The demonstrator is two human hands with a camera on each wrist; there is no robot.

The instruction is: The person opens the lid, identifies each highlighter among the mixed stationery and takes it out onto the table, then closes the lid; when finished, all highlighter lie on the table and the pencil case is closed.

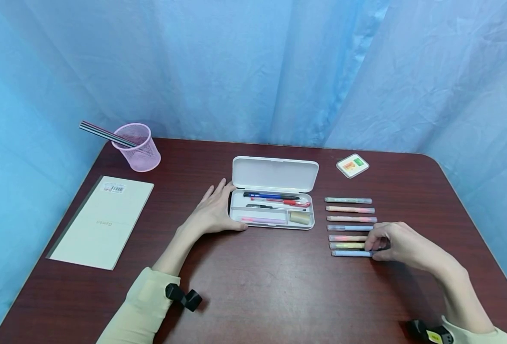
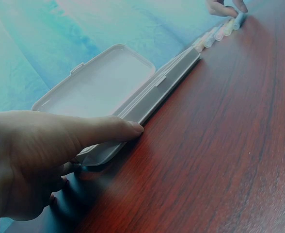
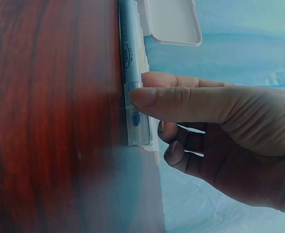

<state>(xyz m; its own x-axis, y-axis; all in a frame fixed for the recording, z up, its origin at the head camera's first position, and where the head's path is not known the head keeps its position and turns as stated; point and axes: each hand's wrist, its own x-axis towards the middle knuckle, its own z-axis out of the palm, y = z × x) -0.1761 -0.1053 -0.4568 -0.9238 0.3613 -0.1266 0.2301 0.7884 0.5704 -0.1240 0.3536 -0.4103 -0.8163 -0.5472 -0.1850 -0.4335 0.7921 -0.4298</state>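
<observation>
A white pencil case (image 1: 235, 206) lies with its lid raised in the middle of the table. Blue, red and black pens (image 1: 275, 196), a pink highlighter (image 1: 264, 220) and a small beige block (image 1: 299, 218) are inside it. My left hand (image 1: 214, 210) holds the case's left end, thumb at the front corner, other fingers behind. To the right, several capped highlighters form a column. My right hand (image 1: 408, 243) has its thumb and index finger on the capped right end of the nearest one, a blue highlighter (image 3: 130, 53), which still lies on the table.
A pink mesh pen cup (image 1: 143, 155) with several dark pencils (image 1: 102, 131) stands back left. In front of it lies a pale green notebook (image 1: 102, 222). A small white case with orange and green patches (image 1: 352, 166) is back right. Blue curtains (image 1: 253, 71) hang behind the table.
</observation>
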